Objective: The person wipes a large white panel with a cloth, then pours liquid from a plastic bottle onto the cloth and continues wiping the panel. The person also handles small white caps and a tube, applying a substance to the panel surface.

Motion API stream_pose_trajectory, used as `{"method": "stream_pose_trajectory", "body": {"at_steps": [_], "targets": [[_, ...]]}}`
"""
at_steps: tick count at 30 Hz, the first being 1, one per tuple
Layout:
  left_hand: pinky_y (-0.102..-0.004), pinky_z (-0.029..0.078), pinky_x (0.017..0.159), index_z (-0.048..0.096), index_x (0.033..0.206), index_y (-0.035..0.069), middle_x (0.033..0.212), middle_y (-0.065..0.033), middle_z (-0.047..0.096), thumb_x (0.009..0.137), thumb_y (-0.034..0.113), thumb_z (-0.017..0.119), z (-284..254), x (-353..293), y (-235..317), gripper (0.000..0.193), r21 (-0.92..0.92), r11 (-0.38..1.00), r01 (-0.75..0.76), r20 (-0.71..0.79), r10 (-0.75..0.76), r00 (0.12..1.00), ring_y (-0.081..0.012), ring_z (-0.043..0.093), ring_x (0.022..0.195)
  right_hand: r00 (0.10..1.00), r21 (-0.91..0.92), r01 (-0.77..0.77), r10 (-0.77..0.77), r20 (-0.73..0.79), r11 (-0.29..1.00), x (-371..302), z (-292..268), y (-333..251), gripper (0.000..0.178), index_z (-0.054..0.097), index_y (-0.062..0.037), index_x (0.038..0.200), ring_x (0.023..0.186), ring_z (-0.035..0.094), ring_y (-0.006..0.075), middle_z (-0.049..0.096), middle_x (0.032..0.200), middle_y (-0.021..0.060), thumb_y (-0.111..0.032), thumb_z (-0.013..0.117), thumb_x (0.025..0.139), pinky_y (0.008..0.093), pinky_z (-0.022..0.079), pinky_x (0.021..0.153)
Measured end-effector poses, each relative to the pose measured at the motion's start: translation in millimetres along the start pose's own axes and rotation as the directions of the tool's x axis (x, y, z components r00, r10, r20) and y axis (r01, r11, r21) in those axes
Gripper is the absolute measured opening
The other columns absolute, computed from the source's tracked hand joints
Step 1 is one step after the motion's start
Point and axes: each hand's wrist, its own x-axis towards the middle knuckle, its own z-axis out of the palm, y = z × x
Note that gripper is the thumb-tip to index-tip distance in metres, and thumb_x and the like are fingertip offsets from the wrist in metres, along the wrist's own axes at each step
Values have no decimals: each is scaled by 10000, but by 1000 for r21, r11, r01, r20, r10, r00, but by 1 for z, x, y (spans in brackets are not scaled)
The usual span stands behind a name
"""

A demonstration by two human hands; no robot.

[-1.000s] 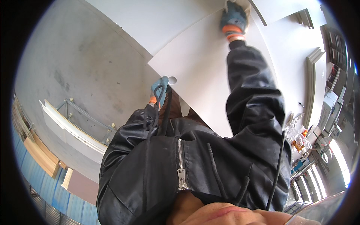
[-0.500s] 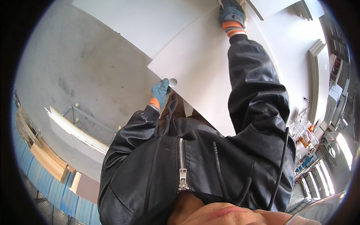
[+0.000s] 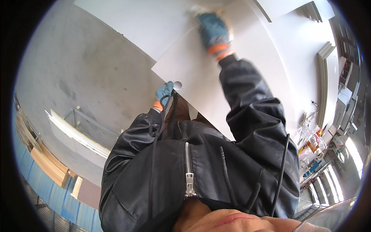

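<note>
A white panel (image 3: 201, 58) with a round hinge recess (image 3: 177, 85) near its near-left corner lies on a larger white board (image 3: 154, 27). My left hand (image 3: 165, 91), in a blue-grey glove with an orange cuff, is closed on the panel's near edge beside that recess. Farther out, my right hand (image 3: 214, 31), gloved the same way, is over the panel's far part, pressed on a pale cloth (image 3: 199, 10). Motion blurs this hand and the cloth, so the single fingers cannot be made out.
More white panels (image 3: 328, 81) are stacked at the right, with a small dark pen-like thing (image 3: 315, 103) nearby. Cluttered supplies (image 3: 313, 145) lie at the lower right. At the left, a metal rack (image 3: 92, 121) holding boards stands on the grey concrete floor (image 3: 96, 58).
My right hand has swept left and a little nearer across the panel with the cloth. My left hand stays at the panel's edge.
</note>
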Motion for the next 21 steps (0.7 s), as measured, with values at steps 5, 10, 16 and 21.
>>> {"method": "stream_pose_trajectory", "body": {"at_steps": [5, 10, 16, 21], "targets": [[-231, 496, 679, 694, 1020, 15, 813, 59, 576, 984, 420, 618, -11, -4, -6, 413, -42, 995, 87, 124, -81, 989, -57, 547, 739, 999, -54, 33, -32, 20, 998, -11, -22, 34, 411, 643, -131, 1265, 1137, 614, 339, 663, 1218, 125, -104, 624, 856, 457, 466, 998], [-257, 403, 653, 649, 868, -16, 756, 61, 505, 1003, 403, 585, 1, -9, 1, 444, -11, 1000, 3, 3, -3, 1000, -83, 437, 722, 937, -14, 97, -87, 338, 995, -74, -62, -16, 490, 602, -157, 1334, 1215, 572, 313, 631, 1274, 106, -147, 647, 847, 457, 398, 1079], [-268, 406, 612, 635, 799, 19, 712, 26, 541, 993, 443, 588, 0, 3, -15, 469, -26, 1000, 8, 50, -6, 999, -81, 473, 677, 983, -3, 11, -10, 184, 1000, 13, 0, 29, 410, 658, -134, 1239, 1168, 604, 318, 666, 1235, 101, -115, 671, 830, 452, 449, 1025], [-263, 451, 632, 663, 844, -10, 722, 5, 586, 991, 462, 586, 5, -9, 4, 501, -38, 999, -28, 4, 28, 1000, -92, 521, 677, 961, -49, 141, -125, 245, 989, -33, -11, -28, 453, 632, -148, 1278, 1187, 595, 311, 656, 1241, 100, -94, 639, 829, 458, 430, 1049]]}}
